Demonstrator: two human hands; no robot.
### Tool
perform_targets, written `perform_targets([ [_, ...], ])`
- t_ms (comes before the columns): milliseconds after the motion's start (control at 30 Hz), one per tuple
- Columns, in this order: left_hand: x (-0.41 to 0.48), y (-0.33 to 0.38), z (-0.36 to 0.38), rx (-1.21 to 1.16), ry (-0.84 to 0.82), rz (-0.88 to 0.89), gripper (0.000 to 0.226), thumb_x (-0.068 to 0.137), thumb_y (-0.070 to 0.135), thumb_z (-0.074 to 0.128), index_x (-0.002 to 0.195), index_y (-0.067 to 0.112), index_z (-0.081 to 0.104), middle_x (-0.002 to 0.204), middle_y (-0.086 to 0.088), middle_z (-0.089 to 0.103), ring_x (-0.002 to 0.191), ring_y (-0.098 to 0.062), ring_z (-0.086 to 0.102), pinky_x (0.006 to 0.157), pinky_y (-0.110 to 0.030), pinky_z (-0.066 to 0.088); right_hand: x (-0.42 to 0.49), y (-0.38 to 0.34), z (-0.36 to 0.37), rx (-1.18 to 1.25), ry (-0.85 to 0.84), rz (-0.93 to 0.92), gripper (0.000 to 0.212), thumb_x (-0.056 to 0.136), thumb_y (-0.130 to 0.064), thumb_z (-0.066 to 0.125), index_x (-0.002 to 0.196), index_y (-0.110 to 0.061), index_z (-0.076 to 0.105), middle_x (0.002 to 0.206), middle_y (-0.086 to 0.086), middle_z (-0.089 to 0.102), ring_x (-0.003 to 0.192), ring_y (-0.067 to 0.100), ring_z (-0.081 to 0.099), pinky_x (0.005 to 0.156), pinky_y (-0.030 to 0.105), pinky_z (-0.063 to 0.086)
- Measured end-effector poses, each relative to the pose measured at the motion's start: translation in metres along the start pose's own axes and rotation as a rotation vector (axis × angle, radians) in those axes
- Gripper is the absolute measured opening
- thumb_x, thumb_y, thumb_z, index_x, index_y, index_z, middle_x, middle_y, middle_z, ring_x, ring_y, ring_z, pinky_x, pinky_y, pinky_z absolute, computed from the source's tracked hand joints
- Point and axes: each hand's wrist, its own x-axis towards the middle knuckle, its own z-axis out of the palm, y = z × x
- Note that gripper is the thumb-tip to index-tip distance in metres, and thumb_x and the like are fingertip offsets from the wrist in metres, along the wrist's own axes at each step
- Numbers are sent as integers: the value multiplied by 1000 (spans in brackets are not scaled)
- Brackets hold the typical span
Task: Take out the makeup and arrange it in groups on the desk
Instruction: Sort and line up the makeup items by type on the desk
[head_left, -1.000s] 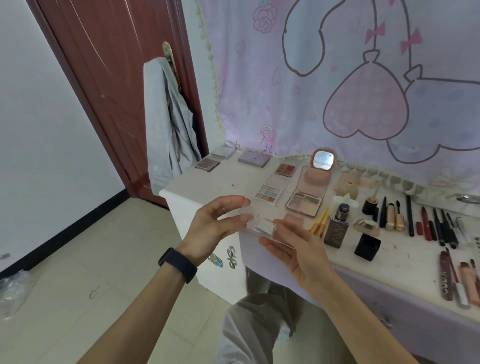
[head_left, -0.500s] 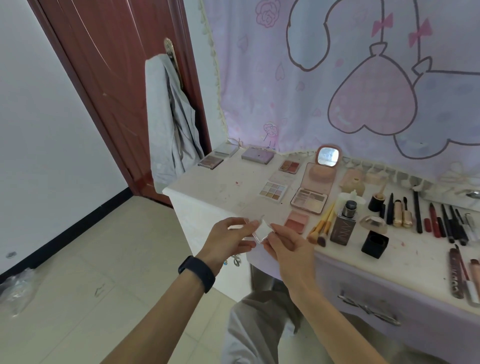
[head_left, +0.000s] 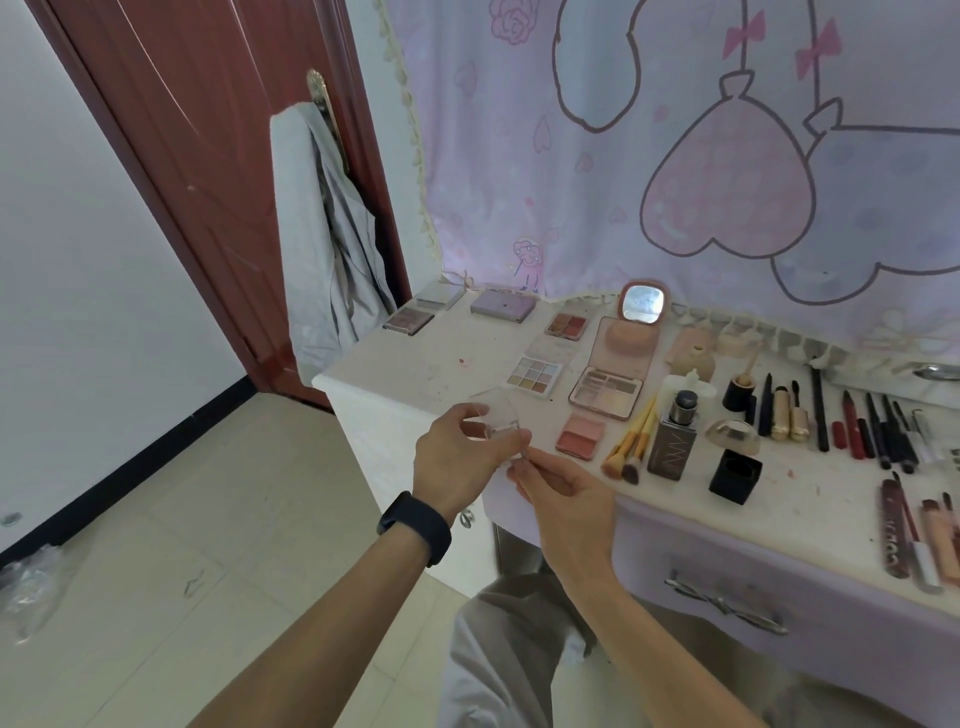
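A small clear plastic case (head_left: 498, 418) is held just over the front left edge of the white desk (head_left: 415, 364). My left hand (head_left: 457, 462), with a dark wristband, grips the case from below and the left. My right hand (head_left: 561, 491) pinches its lower right corner with curled fingers. On the desk lie eyeshadow palettes (head_left: 535, 375), an open pink palette (head_left: 608, 391) with a mirror, a blush compact (head_left: 581, 435), yellow-handled brushes (head_left: 631, 447), a foundation bottle (head_left: 674, 441) and rows of pencils and lipsticks (head_left: 872, 426).
A grey garment (head_left: 327, 234) hangs on the handle of the red door at the left. A pink cartoon curtain (head_left: 675, 156) backs the desk. A drawer handle (head_left: 727, 605) sits under the desk front. A plastic bag (head_left: 26, 587) lies on the tiled floor.
Both hands have moved lower and nearer the desk edge with the clear case. The right hand went from lying flat under it to pinching its corner.
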Motion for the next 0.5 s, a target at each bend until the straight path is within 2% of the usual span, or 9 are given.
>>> perform_targets([
  [100, 6, 1, 1, 102, 10, 20, 73, 70, 47, 82, 134, 21, 60, 111, 5, 71, 99, -18, 68, 92, -37, 56, 2, -3, -5, -67, -64, -5, 24, 90, -15, 76, 107, -31, 76, 92, -25, 76, 93, -5, 70, 79, 9, 54],
  [200, 20, 3, -3, 222, 35, 37, 69, 75, 42, 80, 138, 20, 59, 114, 7, 70, 105, -15, 64, 92, -30, 52, -7, -2, -26, -295, -83, -102, 28, 94, -19, 72, 120, -28, 73, 99, -34, 69, 99, -13, 64, 82, 3, 48],
  [267, 33, 5, -6, 328, 47, 51, 64, 78, 39, 77, 137, 20, 60, 117, 6, 70, 109, -17, 64, 92, -29, 50, -19, 1, -48, -461, -42, -229, 26, 95, -18, 69, 118, -30, 73, 105, -32, 67, 97, -9, 66, 86, 11, 53],
  [400, 51, 11, 3, 538, -10, 88, 62, 79, 35, 73, 138, 20, 58, 128, 0, 67, 118, -24, 60, 95, -30, 47, -31, 17, -97, -868, 73, -568, 27, 87, -7, 75, 112, -16, 74, 112, -6, 70, 104, 11, 63, 94, 35, 55],
  [433, 55, 13, 7, 586, -23, 97, 62, 80, 36, 72, 138, 20, 57, 129, -1, 66, 118, -25, 60, 95, -31, 47, -30, 20, -108, -954, 90, -635, 23, 89, -12, 72, 112, -12, 74, 114, -1, 71, 109, 16, 61, 98, 37, 52],
  [500, 62, 16, 17, 669, -39, 97, 60, 79, 36, 71, 136, 22, 58, 127, -3, 66, 114, -28, 61, 90, -33, 50, -28, 26, -126, -1083, 121, -677, 32, 92, -25, 57, 113, -9, 74, 120, 6, 70, 115, 24, 59, 104, 38, 47],
])
